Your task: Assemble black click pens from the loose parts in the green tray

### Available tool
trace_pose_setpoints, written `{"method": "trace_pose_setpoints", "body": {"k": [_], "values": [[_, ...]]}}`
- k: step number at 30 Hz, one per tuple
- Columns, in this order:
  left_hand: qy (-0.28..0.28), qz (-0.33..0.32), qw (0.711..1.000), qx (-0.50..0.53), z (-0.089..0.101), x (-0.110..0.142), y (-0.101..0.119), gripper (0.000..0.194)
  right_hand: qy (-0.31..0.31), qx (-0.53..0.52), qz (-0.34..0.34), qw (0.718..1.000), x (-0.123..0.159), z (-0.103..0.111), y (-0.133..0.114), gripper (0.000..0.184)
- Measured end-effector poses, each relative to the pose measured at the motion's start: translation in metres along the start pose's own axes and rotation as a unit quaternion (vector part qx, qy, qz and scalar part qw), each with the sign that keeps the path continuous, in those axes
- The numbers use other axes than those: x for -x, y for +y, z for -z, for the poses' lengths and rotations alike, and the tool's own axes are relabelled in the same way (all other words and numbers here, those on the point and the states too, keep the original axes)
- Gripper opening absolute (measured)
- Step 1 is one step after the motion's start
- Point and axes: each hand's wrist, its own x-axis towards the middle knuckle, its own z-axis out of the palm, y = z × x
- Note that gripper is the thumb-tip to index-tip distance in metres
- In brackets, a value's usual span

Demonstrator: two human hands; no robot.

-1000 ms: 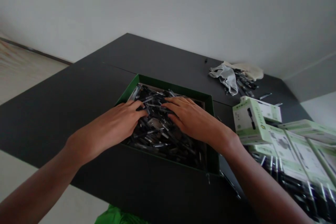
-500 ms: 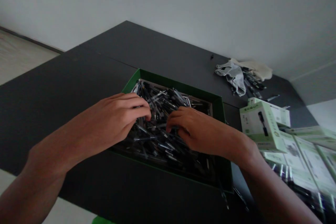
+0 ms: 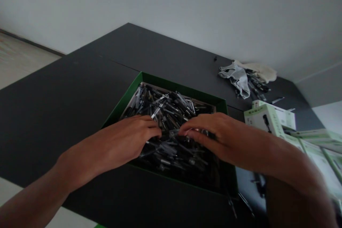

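A shallow, open-topped green box [image 3: 184, 90] sits at the centre of the frame on a dark grey, flat-topped counter [image 3: 61, 96], apparently put there so both hands reach in from the lower corners. Its walls keep a jumbled heap of slim black-and-clear plastic pens [image 3: 160, 108] from rolling away. The left hand [image 3: 133, 133] is over the box's left part, fingers bent downward, tips among the pens; whether they grip one cannot be told. The right hand [image 3: 213, 131] faces it from the right, thumb and forefinger nearly meeting at the pens, a pose that suits picking up something slim, though a hold is too blurred to confirm. White-and-green cardboard cartons [image 3: 259, 118] stand at the right edge, seemingly kept within reach, while a crumpled light-grey cloth [image 3: 237, 79] lies toward the upper right.
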Motion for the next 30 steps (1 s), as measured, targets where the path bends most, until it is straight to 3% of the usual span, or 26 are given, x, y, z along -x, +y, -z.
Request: {"method": "trace_pose_setpoints", "body": {"k": [2,7,16,20,24,30], "values": [[-0.006,0.009,1.000,0.005,0.002,-0.004,0.006,0.049,0.014,0.056,-0.029,0.998,-0.013,-0.014,0.003,0.030],[0.015,0.032,0.999,-0.032,-0.002,-0.004,0.008,0.049,-0.046,0.152,-0.075,0.984,-0.035,-0.044,-0.004,0.036],[0.044,-0.002,0.997,-0.062,-0.005,-0.003,0.004,0.053,-0.076,0.027,0.028,0.996,-0.035,-0.042,0.011,0.052],[0.023,0.018,0.999,-0.040,-0.008,0.000,0.001,0.052,-0.030,0.038,-0.015,0.999,-0.035,-0.038,0.016,0.042],[0.039,0.027,0.998,-0.047,-0.010,0.002,-0.002,0.044,0.009,0.077,-0.049,0.996,-0.026,-0.026,0.019,0.033],[0.072,0.041,0.991,-0.101,-0.005,-0.003,-0.004,0.042,0.142,0.116,-0.042,0.982,-0.001,-0.008,0.024,0.031]]}}
